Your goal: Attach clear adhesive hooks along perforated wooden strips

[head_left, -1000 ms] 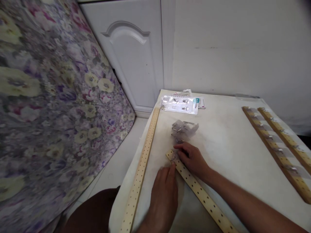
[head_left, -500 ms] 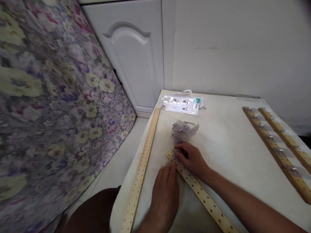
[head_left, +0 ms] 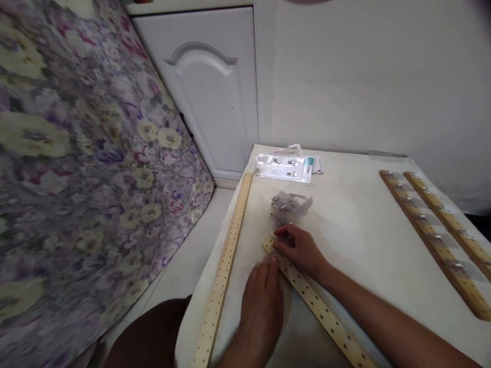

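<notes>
A pale wooden strip with rows of holes point(head_left: 322, 312) lies slantwise on the table in front of me. My left hand point(head_left: 263, 301) rests at its far end, the fingers together and a fingertip pressing on a small metal clip point(head_left: 273, 251). From the other side my right hand point(head_left: 301, 250) reaches over the strip, its thumb and index finger pinched at the same clip. The fingers partly hide the clip. Just beyond my right hand is a small pile of metal clips with clear plastic straps point(head_left: 289, 204).
Another holed strip point(head_left: 226, 260) lies along the table's left edge. Two wooden strips point(head_left: 425, 220) carrying rows of clips lie at the right. Clear blister packs point(head_left: 282, 168) sit at the back. A floral curtain point(head_left: 95, 168) hangs left of the white table point(head_left: 345, 204).
My right hand's fingers have shifted slightly at the clip. The left hand and the strip stay nearly in place; the view has tilted a little.
</notes>
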`<state>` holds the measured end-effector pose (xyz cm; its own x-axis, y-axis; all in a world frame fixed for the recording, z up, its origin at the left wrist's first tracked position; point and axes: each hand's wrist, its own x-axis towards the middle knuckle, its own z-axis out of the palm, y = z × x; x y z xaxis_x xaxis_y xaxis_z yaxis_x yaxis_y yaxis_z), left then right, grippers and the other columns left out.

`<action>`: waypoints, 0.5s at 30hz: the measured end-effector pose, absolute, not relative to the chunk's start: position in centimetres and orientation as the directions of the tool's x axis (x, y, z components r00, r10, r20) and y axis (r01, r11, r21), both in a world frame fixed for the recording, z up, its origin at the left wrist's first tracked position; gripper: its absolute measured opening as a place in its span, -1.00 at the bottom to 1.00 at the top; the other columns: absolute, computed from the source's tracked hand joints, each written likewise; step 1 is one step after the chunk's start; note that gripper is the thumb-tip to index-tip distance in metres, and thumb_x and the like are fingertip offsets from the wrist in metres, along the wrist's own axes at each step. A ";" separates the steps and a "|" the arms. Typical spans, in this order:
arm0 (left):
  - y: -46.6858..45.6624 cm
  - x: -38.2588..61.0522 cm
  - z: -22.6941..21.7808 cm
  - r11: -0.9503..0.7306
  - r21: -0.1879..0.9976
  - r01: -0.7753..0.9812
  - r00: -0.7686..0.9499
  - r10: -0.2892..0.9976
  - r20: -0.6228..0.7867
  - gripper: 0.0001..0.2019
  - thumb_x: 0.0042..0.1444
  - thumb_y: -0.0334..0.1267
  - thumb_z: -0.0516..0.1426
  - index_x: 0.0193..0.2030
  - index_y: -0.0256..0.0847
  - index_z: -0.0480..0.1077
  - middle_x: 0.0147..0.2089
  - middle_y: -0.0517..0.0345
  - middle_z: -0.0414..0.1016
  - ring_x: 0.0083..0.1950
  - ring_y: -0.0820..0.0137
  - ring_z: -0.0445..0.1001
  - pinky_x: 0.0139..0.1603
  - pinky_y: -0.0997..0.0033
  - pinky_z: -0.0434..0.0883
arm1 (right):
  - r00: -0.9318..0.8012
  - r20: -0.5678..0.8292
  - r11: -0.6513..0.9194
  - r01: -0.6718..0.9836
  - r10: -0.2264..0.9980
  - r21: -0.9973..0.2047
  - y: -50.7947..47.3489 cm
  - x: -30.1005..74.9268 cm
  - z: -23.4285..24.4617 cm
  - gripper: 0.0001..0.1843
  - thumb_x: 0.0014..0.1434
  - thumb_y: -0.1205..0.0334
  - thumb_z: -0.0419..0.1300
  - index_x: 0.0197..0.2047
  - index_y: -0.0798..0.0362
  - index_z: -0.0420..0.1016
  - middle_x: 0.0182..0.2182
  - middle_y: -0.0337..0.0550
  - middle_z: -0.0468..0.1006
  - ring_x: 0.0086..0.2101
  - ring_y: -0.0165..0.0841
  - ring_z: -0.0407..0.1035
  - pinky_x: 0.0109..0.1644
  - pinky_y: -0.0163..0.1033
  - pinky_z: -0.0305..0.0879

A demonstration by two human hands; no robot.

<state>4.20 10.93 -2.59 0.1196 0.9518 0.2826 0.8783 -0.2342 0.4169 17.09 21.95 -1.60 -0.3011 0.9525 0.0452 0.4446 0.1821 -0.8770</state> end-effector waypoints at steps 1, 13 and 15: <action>10.9 4.2 -2.5 -0.238 0.421 0.875 0.119 0.950 0.289 -0.53 0.09 -0.51 -0.05 0.17 -0.25 0.21 -0.17 -0.02 0.40 -0.19 0.24 0.35 -0.20 0.10 0.46 | -0.295 0.054 0.186 0.442 0.954 -0.877 21.8 17.1 -1.6 -0.77 -0.01 0.25 0.23 -0.21 0.05 0.48 -0.39 -0.20 0.53 -0.42 -0.36 0.37 -0.35 -0.27 0.31; 10.6 4.0 -1.7 -0.247 0.492 0.835 0.117 0.953 0.280 -0.59 0.16 -0.44 -0.03 0.17 -0.25 0.17 -0.09 -0.06 0.39 -0.10 0.23 0.36 -0.08 0.08 0.45 | -0.258 0.129 0.236 0.444 0.958 -0.864 20.9 17.7 -1.8 -0.81 0.12 0.20 0.14 -0.17 0.00 0.46 -0.38 -0.21 0.54 -0.48 -0.38 0.35 -0.39 -0.28 0.30; 10.6 4.0 -1.8 -0.251 0.493 0.833 0.120 0.952 0.282 -0.61 0.17 -0.43 -0.03 0.15 -0.25 0.19 -0.09 -0.06 0.39 -0.10 0.23 0.36 -0.09 0.08 0.45 | -0.260 0.156 0.261 0.443 0.953 -0.857 20.6 17.8 -1.9 -0.77 0.15 0.22 0.09 -0.11 -0.01 0.44 -0.31 -0.19 0.54 -0.47 -0.38 0.36 -0.37 -0.27 0.31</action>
<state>3.99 10.61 -1.76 0.1203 0.9519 0.2818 0.8333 -0.2511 0.4926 17.85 20.65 -1.88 -0.2602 0.9529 0.1556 0.4434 0.2610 -0.8575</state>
